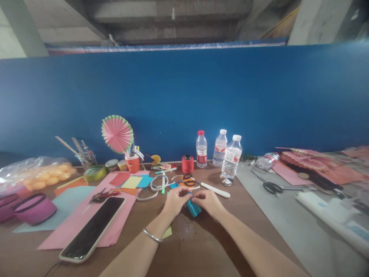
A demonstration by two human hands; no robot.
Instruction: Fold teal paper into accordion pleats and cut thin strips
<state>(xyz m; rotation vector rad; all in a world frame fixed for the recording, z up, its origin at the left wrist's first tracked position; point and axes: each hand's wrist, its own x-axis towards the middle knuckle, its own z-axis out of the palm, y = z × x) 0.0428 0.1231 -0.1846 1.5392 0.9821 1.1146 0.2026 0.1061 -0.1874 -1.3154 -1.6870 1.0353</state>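
Note:
Between my two hands is a small piece of blue folded paper (193,209), its pleats hanging down toward the brown table (184,250). My left hand (176,202), with a silver bangle on the wrist, pinches its upper left edge. From the other side my right hand (209,202) pinches the upper right edge. The fingertips cover the top of the paper. Just beyond the hands lie orange-handled scissors (188,181) and a white stick-like tool (215,190). A yellow paper scrap (167,232) shows beside my left wrist.
A red thread spool (187,164) and water bottles (201,150) stand at the back. Coloured paper squares (131,182), pink sheets (115,234) and a phone (93,229) lie left. A round paper fan (117,134) rises from a cup (133,164). Black scissors (272,187) lie right.

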